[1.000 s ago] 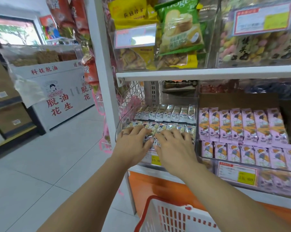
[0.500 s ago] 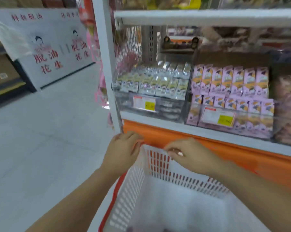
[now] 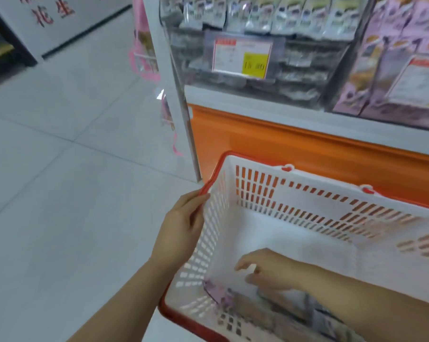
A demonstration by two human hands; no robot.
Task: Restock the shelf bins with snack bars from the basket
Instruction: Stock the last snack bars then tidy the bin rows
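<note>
Blurred purple-wrapped snack bars (image 3: 218, 293) lie in the near corner of the white slotted plastic basket (image 3: 314, 193). The right hand (image 3: 270, 271) hovers just above them, grip wide and empty. The left hand (image 3: 181, 228) has its grip on the basket's red left rim, below the clear shelf bin (image 3: 294, 70).

Illumination is bright and diffuse; shadows are faint. Motion blur softens the frame, strongest on the shelf bins (image 3: 302, 60) at upper right and the right hand (image 3: 270, 271) at lower centre. The white basket (image 3: 314, 180) interior is nearly overexposed. Wide-angle distortion bends the edges.
</note>
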